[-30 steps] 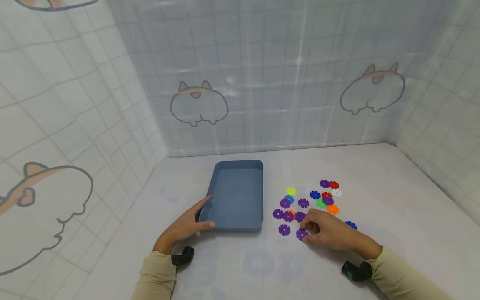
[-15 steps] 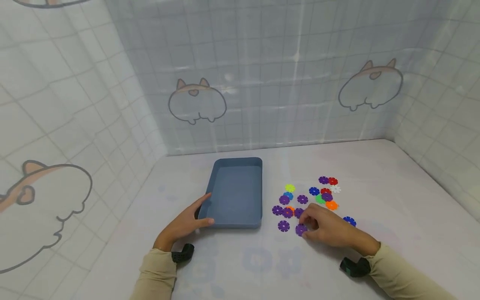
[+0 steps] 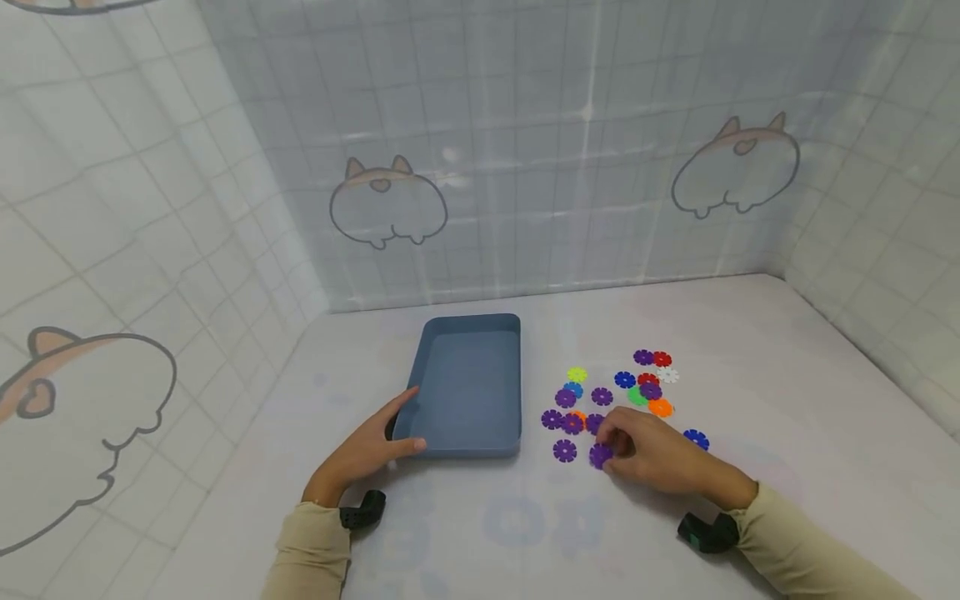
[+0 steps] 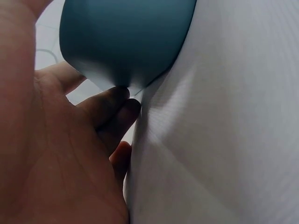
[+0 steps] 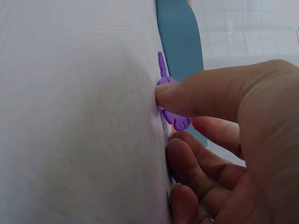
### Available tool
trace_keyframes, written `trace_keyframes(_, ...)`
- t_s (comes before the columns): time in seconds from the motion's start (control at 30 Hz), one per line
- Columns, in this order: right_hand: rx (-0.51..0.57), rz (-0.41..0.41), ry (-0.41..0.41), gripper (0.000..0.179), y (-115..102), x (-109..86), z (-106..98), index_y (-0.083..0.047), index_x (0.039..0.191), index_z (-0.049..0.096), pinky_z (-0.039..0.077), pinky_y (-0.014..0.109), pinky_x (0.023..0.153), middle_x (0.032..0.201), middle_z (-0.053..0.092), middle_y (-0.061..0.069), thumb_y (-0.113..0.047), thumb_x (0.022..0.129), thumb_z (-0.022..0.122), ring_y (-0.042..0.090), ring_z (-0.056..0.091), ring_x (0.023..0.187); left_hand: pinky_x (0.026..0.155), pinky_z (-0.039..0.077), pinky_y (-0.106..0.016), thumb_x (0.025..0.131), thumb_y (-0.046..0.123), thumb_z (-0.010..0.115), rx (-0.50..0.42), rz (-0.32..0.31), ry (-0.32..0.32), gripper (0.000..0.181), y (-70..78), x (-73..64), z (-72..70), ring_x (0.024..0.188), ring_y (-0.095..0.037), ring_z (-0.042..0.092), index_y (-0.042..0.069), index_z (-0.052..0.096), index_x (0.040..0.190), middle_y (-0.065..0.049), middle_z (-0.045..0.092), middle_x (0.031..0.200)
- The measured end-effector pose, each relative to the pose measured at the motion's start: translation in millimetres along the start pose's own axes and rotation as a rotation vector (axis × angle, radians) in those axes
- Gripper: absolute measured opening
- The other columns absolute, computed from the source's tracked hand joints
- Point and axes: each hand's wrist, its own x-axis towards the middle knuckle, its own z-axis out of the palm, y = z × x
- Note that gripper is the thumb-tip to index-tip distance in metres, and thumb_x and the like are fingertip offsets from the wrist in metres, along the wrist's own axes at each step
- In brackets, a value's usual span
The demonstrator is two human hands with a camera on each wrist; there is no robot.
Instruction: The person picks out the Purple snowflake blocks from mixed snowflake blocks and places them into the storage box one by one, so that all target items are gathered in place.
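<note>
In the head view my left hand [image 3: 363,450] grips the near left corner of a blue-grey tray [image 3: 468,383], thumb and a finger over its rim. The left wrist view shows other fingers against the tray's outer wall [image 4: 126,42]. My right hand [image 3: 654,454] pinches a purple snowflake disc [image 3: 598,456] at the near end of a scatter of discs. In the right wrist view this purple disc [image 5: 180,122] is tilted up from the tabletop, thumb pressed on it. The fingertips behind it are partly hidden. Another purple disc [image 3: 565,451] lies just to its left.
Several notched discs lie right of the tray: a yellow disc [image 3: 576,375], a white disc [image 3: 668,375], an orange disc [image 3: 661,407] and more, some overlapping. A blue disc [image 3: 696,439] lies beyond my right wrist. A tile-patterned wall [image 3: 510,200] stands behind the table.
The purple disc at my right fingertips has tilted up slightly and is more covered by the fingers. My left hand keeps its place on the tray; the head view shifts a little.
</note>
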Motion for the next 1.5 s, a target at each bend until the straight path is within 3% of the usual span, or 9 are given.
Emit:
trace_keyframes(0.3, 0.037, 0.032, -0.004, 0.026, -0.9, -0.4, -0.5, -0.016, 0.103, 0.063, 0.054, 0.024, 0.073, 0.090, 0.060, -0.006, -0.008, 0.085, 0.080, 0.016, 0.058, 0.084, 0.112, 0.020, -0.069, 0.092, 0.042, 0.072, 0.004, -0.005, -0.006, 0.087, -2.0, 2.0, 1.4, 0.151, -0.039, 0.012, 0.028, 0.021, 0.162, -0.009, 0.015, 0.166)
trace_keyframes(0.7, 0.082, 0.005, 0.017, 0.022, 3.5, -0.4, -2.3, -0.016, 0.104, 0.064, 0.054, 0.025, 0.074, 0.090, 0.061, -0.006, -0.007, 0.089, 0.076, 0.018, 0.058, 0.085, 0.112, 0.019, -0.069, 0.092, 0.043, 0.072, 0.025, -0.018, 0.003, 0.087, -1.3, 2.1, -0.2, 0.151, -0.039, 0.013, 0.030, 0.021, 0.161, -0.009, 0.016, 0.166)
trace_keyframes(0.97, 0.086, 0.011, 0.060, 0.018, 7.7, -0.7, -1.9, -0.017, 0.104, 0.066, 0.054, 0.024, 0.073, 0.089, 0.061, -0.005, -0.009, 0.090, 0.075, 0.019, 0.058, 0.084, 0.112, 0.018, -0.069, 0.093, 0.042, 0.071, 0.000, 0.008, -0.007, 0.086, -1.6, 2.1, 0.0, 0.151, -0.038, 0.011, 0.030, 0.021, 0.162, -0.008, 0.014, 0.166)
trace_keyframes(1.2, 0.081, 0.031, 0.097, 0.026, 6.1, 0.2, -3.2, -0.017, 0.115, 0.071, 0.053, 0.025, 0.070, 0.088, 0.060, -0.005, -0.008, 0.090, 0.073, 0.019, 0.057, 0.083, 0.112, 0.019, -0.069, 0.093, 0.042, 0.072, -0.005, 0.001, -0.006, 0.087, -2.2, 2.7, -0.4, 0.151, -0.038, 0.011, 0.030, 0.021, 0.162, -0.008, 0.014, 0.166)
trace_keyframes(1.5, 0.107, 0.028, 0.141, 0.029, 9.3, -0.1, -4.0, -0.020, 0.118, 0.073, 0.053, 0.026, 0.073, 0.099, 0.066, -0.007, -0.008, 0.092, 0.071, 0.019, 0.058, 0.086, 0.112, 0.019, -0.069, 0.093, 0.041, 0.072, -0.015, 0.001, -0.013, 0.086, -3.2, 2.0, 0.2, 0.151, -0.038, 0.010, 0.031, 0.021, 0.162, -0.007, 0.013, 0.167)
